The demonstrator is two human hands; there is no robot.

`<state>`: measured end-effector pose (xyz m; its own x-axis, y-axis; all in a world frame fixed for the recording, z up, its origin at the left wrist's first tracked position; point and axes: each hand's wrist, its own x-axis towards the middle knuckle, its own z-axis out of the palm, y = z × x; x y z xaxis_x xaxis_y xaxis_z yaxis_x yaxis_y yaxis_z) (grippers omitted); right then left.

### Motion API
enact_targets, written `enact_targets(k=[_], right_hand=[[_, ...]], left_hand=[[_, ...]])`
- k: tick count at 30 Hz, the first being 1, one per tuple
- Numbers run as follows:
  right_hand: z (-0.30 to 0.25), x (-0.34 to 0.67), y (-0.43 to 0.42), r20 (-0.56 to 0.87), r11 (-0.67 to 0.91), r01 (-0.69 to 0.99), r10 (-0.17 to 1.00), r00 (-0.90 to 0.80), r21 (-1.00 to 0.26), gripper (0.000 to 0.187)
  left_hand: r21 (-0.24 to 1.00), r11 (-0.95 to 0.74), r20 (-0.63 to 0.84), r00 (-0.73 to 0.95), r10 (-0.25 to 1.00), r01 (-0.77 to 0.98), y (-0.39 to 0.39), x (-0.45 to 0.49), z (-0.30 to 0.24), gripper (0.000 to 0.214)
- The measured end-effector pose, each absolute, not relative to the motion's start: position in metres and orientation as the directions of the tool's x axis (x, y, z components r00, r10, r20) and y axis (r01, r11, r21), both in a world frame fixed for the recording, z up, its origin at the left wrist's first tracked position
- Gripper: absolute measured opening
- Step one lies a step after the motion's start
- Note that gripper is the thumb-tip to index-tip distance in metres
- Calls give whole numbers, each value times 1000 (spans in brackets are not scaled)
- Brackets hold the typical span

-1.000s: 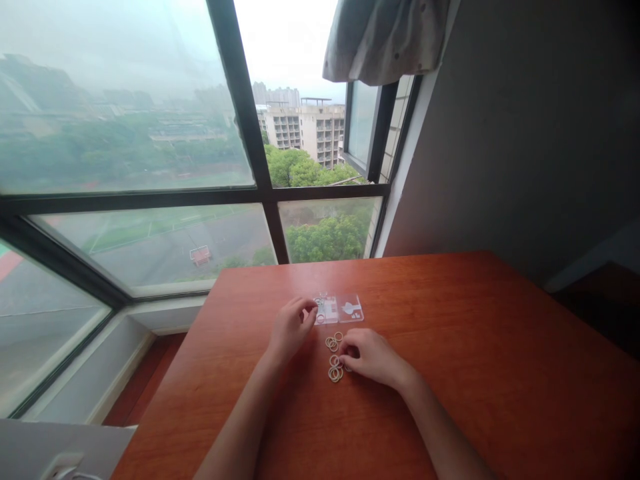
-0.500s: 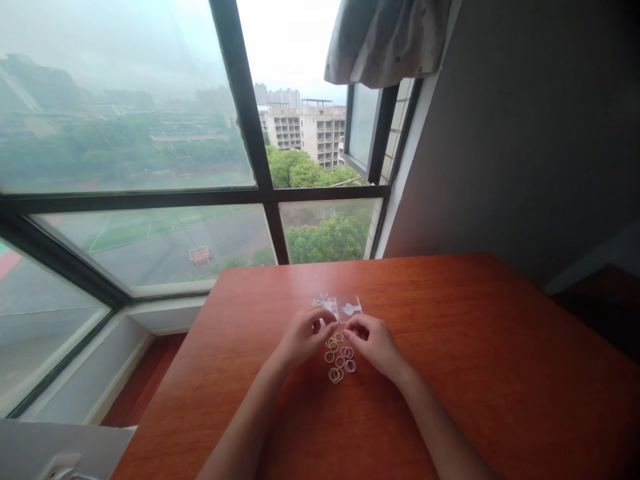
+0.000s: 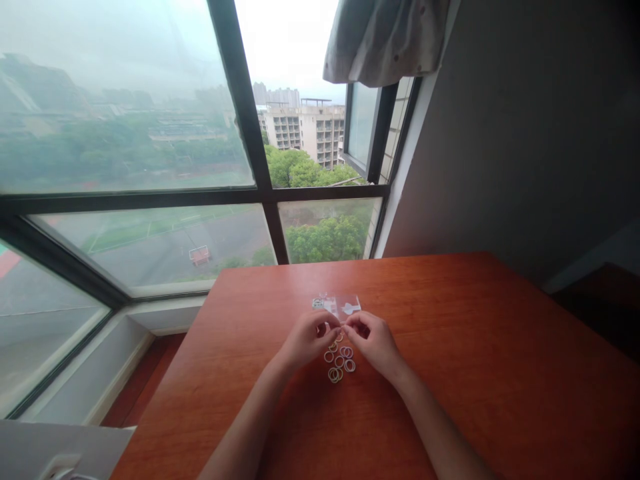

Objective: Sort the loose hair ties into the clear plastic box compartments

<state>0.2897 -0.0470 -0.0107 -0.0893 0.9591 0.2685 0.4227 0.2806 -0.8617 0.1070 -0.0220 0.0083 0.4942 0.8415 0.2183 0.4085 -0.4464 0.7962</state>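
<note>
My left hand and my right hand meet fingertip to fingertip above the table, each closed in a pinch. Whatever lies between the fingertips is too small to make out. Just below them, several small pale rings lie loose on the wood, some overlapping; the uppermost are partly covered by my fingers. Beyond my hands sits a flat clear plastic case or packet with a whitish mark on it. At its left end are a few more rings.
The reddish-brown wooden table reaches to the window frame at the back. A grey wall stands on the right, and a curtain hangs above the opened window pane. A white socket or fitting is at lower left.
My hands have come together, closing the small gap between their fingertips. My fingers now cover more of the upper loose rings. The lower rings and the case appear to have stayed in place.
</note>
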Motion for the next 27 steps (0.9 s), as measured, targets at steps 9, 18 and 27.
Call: enact_targets(k=[9, 18, 27], right_hand=[[-17, 308, -41, 171, 213, 505, 977, -129, -837, 9], [-19, 308, -46, 64, 242, 580, 949, -309, -778, 11], [-21, 305, -48, 45, 259, 691, 949, -312, -674, 10]], left_hand=[[728, -385, 306, 235, 923, 567, -5, 83, -5, 15], [658, -343, 300, 183, 936, 670, -1, 76, -14, 18], [666, -352, 315, 180, 932, 658, -2, 78, -11, 17]])
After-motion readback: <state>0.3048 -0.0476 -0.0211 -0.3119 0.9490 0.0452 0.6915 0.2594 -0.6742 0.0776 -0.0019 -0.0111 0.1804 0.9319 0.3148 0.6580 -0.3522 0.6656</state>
